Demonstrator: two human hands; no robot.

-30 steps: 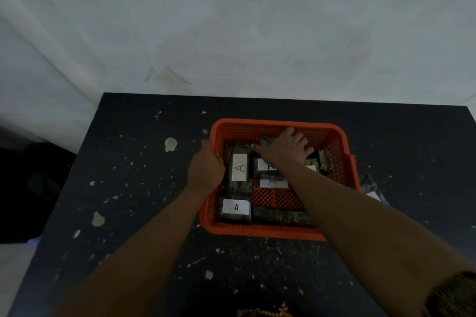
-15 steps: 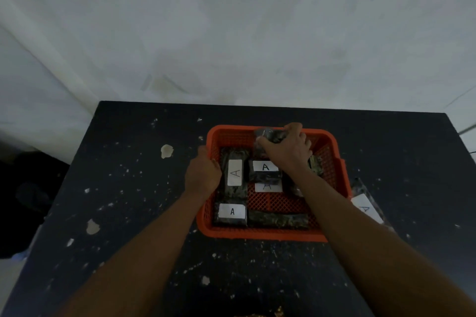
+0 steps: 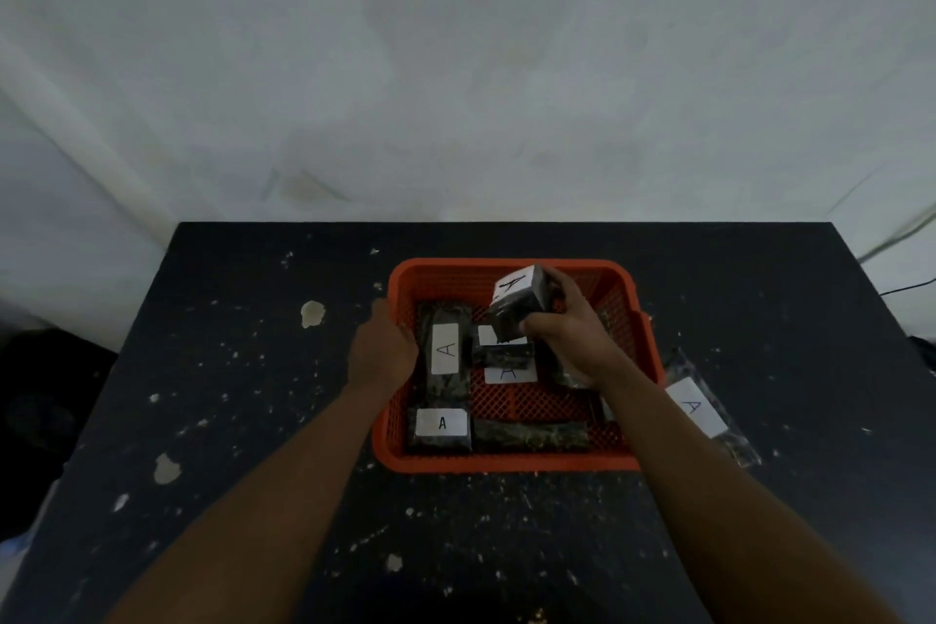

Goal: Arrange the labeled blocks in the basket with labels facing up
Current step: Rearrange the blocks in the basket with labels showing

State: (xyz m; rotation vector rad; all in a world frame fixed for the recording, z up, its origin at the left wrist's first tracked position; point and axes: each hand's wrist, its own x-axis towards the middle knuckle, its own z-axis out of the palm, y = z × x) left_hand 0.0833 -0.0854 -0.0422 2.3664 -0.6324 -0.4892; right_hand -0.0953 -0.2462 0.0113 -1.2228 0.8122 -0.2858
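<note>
An orange mesh basket sits mid-table with several dark wrapped blocks in it. My right hand holds one block tilted above the basket's back half, its white "A" label turned up and away. My left hand grips the basket's left rim. Along the left wall lies a long block with its label up, and a smaller one sits in the near left corner. Another label-up block lies in the middle. A block along the near wall shows no label.
One more labeled block in clear wrap lies on the black speckled table just right of the basket. A pale wall rises behind the table's far edge. A cable runs at the far right.
My right hand has lifted a block out of the basket's back area and turned it, so its label now shows. My left hand has stayed on the left rim.
</note>
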